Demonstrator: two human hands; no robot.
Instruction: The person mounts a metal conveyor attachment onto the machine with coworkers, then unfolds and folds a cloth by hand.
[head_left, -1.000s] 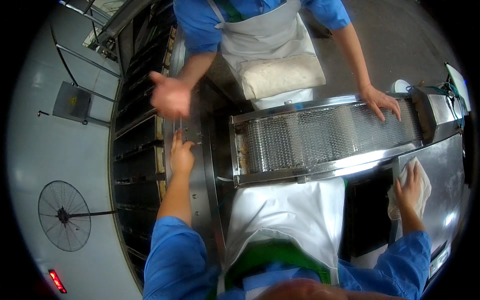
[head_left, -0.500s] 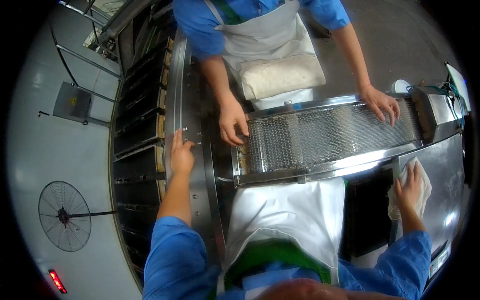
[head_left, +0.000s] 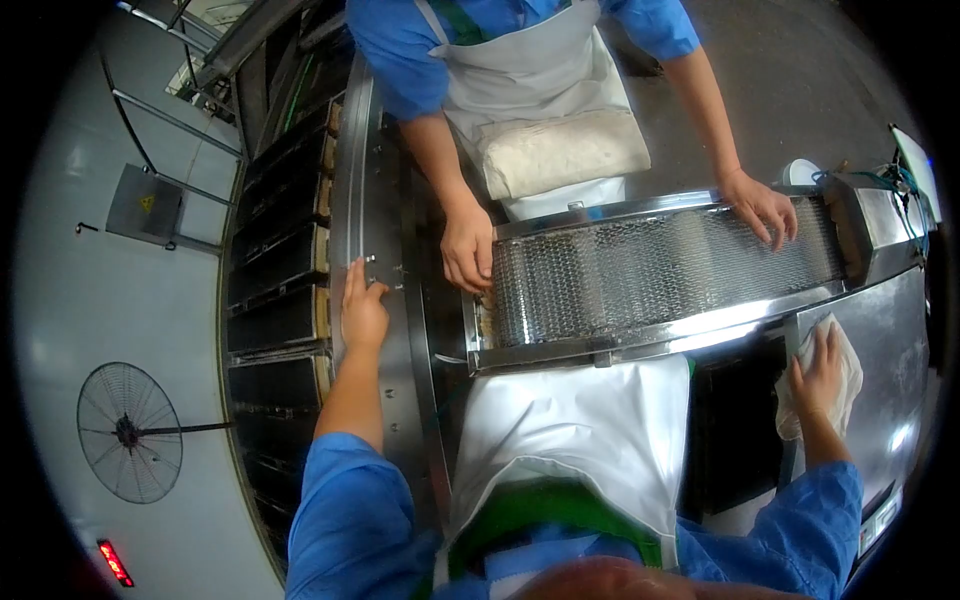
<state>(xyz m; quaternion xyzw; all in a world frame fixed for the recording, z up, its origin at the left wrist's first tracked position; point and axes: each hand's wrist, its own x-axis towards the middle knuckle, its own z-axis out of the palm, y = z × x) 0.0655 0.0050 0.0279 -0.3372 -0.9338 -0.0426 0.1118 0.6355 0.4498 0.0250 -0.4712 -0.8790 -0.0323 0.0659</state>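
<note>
My left hand [head_left: 364,308] rests with its fingers apart on the metal rail [head_left: 398,345] beside a row of dark trays [head_left: 275,320]. Under my right hand [head_left: 818,378] lies a pale cloth [head_left: 848,372] on the steel housing at the right; the fingers are spread over the cloth, pressing it flat. Between my arms runs a wire mesh conveyor [head_left: 620,275] with steel side rails. A co-worker's hand [head_left: 467,248] is at the conveyor's left end, and the co-worker's other hand [head_left: 765,208] touches the mesh near its right end.
Across the conveyor stands a person in a white apron [head_left: 530,80]. A steel housing with cables [head_left: 885,230] and a white container [head_left: 800,172] are at the right. A wall fan [head_left: 125,432], a grey box [head_left: 143,205] and a red display [head_left: 114,563] are at the left.
The co-worker's hand has moved from the left rail to the conveyor's left end. The dark trays have shifted along the row. Both my hands have stayed in place.
</note>
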